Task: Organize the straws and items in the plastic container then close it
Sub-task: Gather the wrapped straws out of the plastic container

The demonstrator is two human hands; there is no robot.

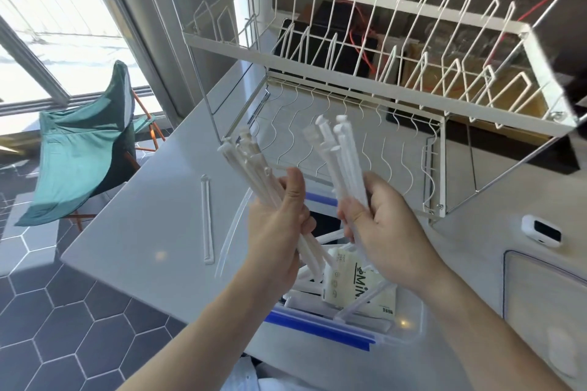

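Observation:
My left hand (279, 225) grips a bundle of wrapped white straws (247, 165) that fans up and to the left. A smaller bundle of wrapped straws (343, 152) points upward from the grip of my right hand (381, 228). Both hands hover above the clear plastic container (409, 324), which stands open on the counter. It holds a yellow-white tissue packet (346, 279), loose wrapped straws and blue straws (317, 328) along its near edge. One wrapped straw (207, 219) lies alone on the counter to the left.
A white two-tier wire dish rack (381, 51) stands behind the container. A small white device (541, 230) and a clear lid-like panel (546, 292) sit at the right. The white counter (143, 247) ends at the left, above dark hexagon floor tiles and a teal folding chair (85, 149).

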